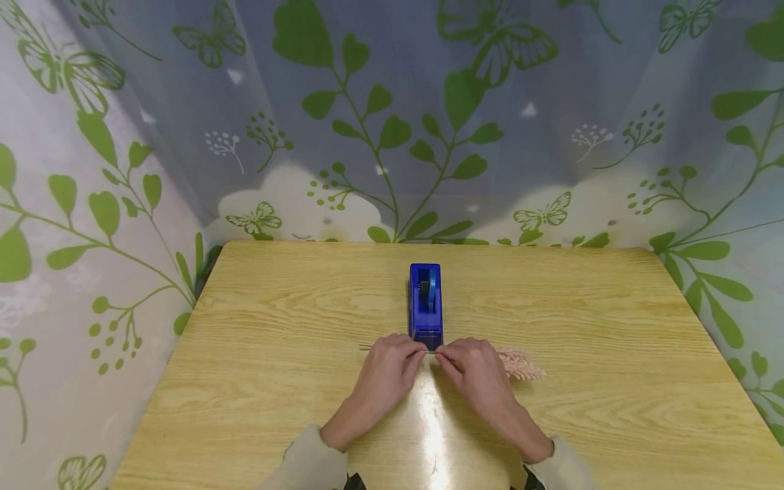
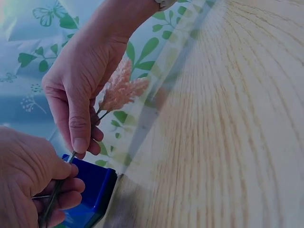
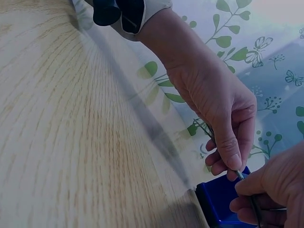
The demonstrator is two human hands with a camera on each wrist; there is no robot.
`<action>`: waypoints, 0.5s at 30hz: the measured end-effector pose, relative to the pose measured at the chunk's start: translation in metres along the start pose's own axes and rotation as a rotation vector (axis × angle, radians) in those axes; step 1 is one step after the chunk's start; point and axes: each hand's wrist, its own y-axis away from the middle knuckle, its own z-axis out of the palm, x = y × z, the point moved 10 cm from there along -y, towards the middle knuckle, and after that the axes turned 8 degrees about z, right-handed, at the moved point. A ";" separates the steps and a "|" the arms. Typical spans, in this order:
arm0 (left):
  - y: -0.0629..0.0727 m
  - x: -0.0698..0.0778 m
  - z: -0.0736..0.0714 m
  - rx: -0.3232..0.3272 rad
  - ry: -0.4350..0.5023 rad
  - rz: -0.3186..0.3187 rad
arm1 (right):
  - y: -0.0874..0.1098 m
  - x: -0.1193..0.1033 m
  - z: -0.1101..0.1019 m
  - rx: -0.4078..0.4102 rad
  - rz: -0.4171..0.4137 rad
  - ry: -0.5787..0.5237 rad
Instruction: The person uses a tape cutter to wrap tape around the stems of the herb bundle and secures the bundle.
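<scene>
Both hands pinch the thin stems (image 1: 365,347) of a pink feathery flower sprig (image 1: 520,365), held sideways near the front of a blue tape dispenser (image 1: 425,306). My left hand (image 1: 387,367) grips the stems toward their bare ends. Close beside it, the fingers and thumb of my right hand (image 1: 478,373) pinch nearer the fluffy head, which sticks out to the right. The left wrist view shows at least two stems beneath the pink head (image 2: 122,88). In the right wrist view, the stem (image 3: 240,175) spans the short gap between the fingertips. Palms and curled fingers hide the rest.
A light wood-grain table (image 1: 294,299) lies under everything. Behind it and at the sides hangs a curtain (image 1: 392,170) printed with green leaves and butterflies. The dispenser stands upright just beyond the fingertips.
</scene>
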 end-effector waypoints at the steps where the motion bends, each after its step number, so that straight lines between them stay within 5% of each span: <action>1: 0.000 0.000 0.000 0.001 0.008 0.003 | 0.000 0.001 0.000 0.000 0.006 -0.001; 15: 0.000 0.000 -0.003 0.034 0.063 0.025 | 0.002 0.000 0.006 -0.029 0.030 0.076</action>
